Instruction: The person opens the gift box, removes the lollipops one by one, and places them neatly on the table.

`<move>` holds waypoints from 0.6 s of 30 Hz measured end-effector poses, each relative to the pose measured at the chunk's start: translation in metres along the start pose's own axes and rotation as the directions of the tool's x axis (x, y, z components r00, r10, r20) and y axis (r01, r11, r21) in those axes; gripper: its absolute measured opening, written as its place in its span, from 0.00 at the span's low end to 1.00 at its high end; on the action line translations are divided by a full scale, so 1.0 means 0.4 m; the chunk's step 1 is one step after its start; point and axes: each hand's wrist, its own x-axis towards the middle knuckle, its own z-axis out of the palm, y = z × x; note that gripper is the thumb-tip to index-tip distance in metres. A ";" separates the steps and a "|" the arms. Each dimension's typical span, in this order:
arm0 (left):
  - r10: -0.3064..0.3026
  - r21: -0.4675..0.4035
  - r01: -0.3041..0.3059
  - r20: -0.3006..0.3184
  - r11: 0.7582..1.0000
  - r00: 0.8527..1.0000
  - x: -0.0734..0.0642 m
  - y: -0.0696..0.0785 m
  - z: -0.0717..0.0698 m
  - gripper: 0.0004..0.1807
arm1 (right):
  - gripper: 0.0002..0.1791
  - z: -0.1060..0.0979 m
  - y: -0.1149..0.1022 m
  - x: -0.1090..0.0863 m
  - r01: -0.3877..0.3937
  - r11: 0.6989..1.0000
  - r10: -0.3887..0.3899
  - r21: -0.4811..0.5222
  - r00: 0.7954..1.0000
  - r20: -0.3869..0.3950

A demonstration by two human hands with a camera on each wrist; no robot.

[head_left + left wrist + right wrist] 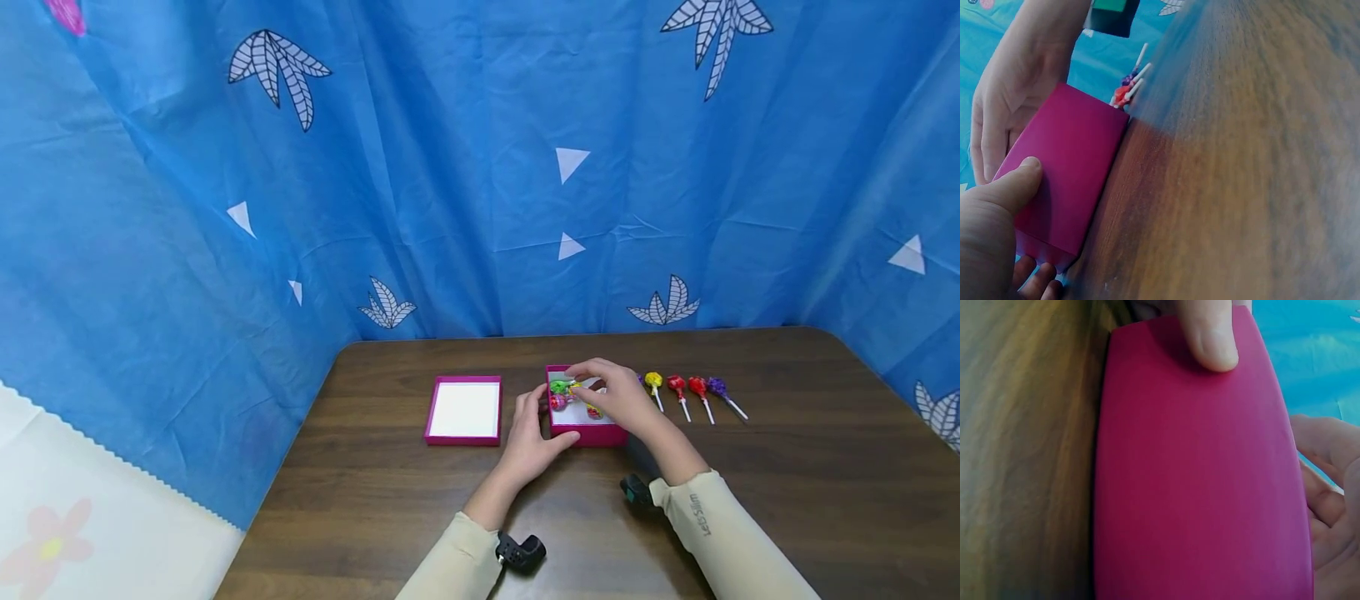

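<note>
A magenta box (588,435) with a white inside stands on the table, its front wall large in both wrist views. My left hand (527,442) holds its left front corner, thumb on the front wall and fingers along the left side. My right hand (618,398) reaches over the box from the right. Its thumb and forefinger pinch a yellow-wrapped lollipop (576,386) inside the box. Beside that lie a green lollipop (559,387), a pink-red lollipop (558,402) and a yellow-and-red lollipop (594,412). The right hand hides part of the inside.
Left of the box lies its magenta-rimmed lid (463,440), white inside up. To the right, a row holds a yellow lollipop (654,380), two red lollipops (677,383) and a purple lollipop (717,387), with another purple one partly behind the right hand. A blue curtain (465,208) hangs behind the table.
</note>
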 end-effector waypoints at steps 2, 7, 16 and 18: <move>0.004 -0.009 -0.004 0.003 1.000 1.000 0.000 0.001 -0.001 0.49 | 0.18 0.002 -0.006 0.008 0.005 1.000 -0.005 0.005 0.999 0.039; 0.020 -0.016 -0.020 0.004 1.000 1.000 0.001 0.000 0.000 0.49 | 0.16 0.002 -0.012 0.025 0.000 1.000 -0.002 0.016 0.992 0.123; 0.024 -0.003 -0.024 0.009 1.000 1.000 0.005 -0.010 0.000 0.49 | 0.14 0.017 -0.007 0.046 -0.042 0.999 0.045 -0.025 0.985 0.166; 0.023 0.000 -0.023 0.010 1.000 1.000 0.006 -0.010 0.000 0.49 | 0.13 0.023 -0.006 0.052 -0.051 0.997 0.060 -0.058 0.983 0.172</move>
